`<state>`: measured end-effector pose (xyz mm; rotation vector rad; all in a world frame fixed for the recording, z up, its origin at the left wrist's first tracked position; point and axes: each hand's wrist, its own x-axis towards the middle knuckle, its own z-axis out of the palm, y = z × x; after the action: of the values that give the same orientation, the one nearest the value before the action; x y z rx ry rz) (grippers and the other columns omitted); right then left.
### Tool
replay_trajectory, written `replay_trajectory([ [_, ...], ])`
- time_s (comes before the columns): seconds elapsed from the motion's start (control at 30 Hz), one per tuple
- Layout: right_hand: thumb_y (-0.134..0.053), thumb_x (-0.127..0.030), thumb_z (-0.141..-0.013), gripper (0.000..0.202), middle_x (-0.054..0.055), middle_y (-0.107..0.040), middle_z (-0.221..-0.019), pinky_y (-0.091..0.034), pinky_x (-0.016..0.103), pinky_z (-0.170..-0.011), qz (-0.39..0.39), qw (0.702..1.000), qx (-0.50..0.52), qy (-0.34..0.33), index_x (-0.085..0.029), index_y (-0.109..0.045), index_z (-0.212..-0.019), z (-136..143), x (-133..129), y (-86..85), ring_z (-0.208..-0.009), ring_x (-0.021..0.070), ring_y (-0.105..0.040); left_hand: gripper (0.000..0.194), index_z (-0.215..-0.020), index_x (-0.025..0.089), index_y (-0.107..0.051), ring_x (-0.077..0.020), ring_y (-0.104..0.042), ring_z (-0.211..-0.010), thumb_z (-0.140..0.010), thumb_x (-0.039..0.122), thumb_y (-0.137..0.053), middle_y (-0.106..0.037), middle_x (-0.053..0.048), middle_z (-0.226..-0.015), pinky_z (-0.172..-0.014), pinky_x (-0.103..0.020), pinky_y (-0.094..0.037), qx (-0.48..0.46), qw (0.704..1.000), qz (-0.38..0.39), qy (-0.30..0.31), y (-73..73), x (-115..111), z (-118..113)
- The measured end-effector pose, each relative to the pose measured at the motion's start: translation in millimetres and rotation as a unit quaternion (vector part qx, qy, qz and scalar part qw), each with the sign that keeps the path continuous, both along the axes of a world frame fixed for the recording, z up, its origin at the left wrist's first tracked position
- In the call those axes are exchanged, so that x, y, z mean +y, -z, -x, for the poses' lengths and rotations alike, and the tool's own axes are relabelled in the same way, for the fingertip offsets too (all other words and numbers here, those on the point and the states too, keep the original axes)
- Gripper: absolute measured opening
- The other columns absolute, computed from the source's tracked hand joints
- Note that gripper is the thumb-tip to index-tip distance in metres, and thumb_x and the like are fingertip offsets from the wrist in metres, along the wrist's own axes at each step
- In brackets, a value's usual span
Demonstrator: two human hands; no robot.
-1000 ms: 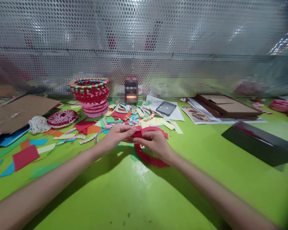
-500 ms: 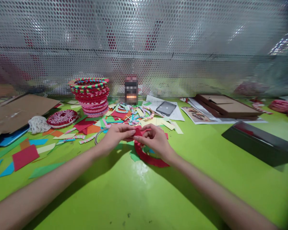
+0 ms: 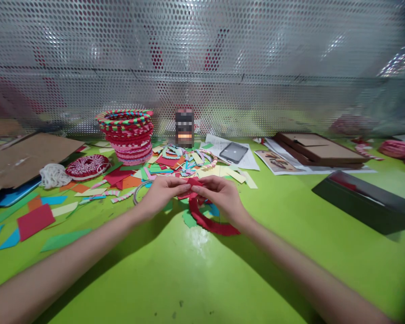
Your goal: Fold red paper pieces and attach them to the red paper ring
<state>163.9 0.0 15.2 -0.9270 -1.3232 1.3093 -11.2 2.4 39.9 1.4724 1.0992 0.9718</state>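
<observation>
Between my hands is a red strip point(image 3: 212, 224), whose lower part curves down and right, below my right hand. My left hand point(image 3: 164, 192) pinches its upper end between thumb and fingers from the left. From the right, my right hand point(image 3: 222, 194) pinches the same end, thumb in front, the fingertips of both hands nearly touching. Green scraps point(image 3: 189, 219) and a blue scrap point(image 3: 214, 209) lie by the strip. A round grey ring point(image 3: 137, 194) is partly hidden behind my left hand.
Behind are a stack of braided rings point(image 3: 128, 139), a pile of paper scraps point(image 3: 175, 161) and a phone-like grey device point(image 3: 234, 153) on paper. White yarn point(image 3: 54, 175) and cardboard point(image 3: 30, 157) lie left. A black tray point(image 3: 371, 202) and brown frames point(image 3: 319, 148) stand right.
My right hand's fingers have straightened and closed nearer to my left fingertips on the red strip. The curved part has shifted slightly to the right.
</observation>
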Motion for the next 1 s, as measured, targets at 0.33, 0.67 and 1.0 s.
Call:
replay_trajectory([
  [0.33,-0.078,-0.033,-0.067,0.022,0.005,-0.074,-0.074,-0.055,0.027,-0.054,-0.016,0.999,-0.025,0.024,-0.017,-0.073,-0.081,0.9,-2.6,1.0,-0.058,0.0136,-0.066,0.018,-0.071,0.016,-0.072,-0.0149,-0.056,-0.061,-0.072,0.034,-0.068,-0.064,-0.002,-0.063,-0.062,-0.028,-0.044,0.003,1.000,-0.008,0.016,10.5,2.7,0.7],
  [0.67,-0.072,-0.036,-0.076,0.018,0.002,-0.069,-0.066,-0.051,0.026,-0.051,-0.066,0.996,-0.048,0.040,-0.018,-0.072,-0.080,2.7,-8.4,0.9,-0.052,0.0113,-0.059,0.015,-0.073,0.017,-0.071,-0.0135,-0.055,-0.063,-0.074,0.032,-0.069,-0.064,-0.001,-0.067,-0.063,-0.026,-0.042,0.014,1.000,-0.022,-0.007,3.0,1.5,1.8],
  [1.0,-0.081,-0.036,-0.065,0.021,0.002,-0.070,-0.068,-0.054,0.027,-0.058,0.015,0.999,0.031,0.035,-0.018,-0.073,-0.073,3.1,-4.4,3.9,-0.058,0.0129,-0.064,0.022,-0.075,0.017,-0.069,-0.0139,-0.059,-0.067,-0.066,0.035,-0.077,-0.068,-0.002,-0.073,-0.065,-0.026,-0.044,-0.031,0.999,0.013,-0.009,8.6,6.6,3.8],
])
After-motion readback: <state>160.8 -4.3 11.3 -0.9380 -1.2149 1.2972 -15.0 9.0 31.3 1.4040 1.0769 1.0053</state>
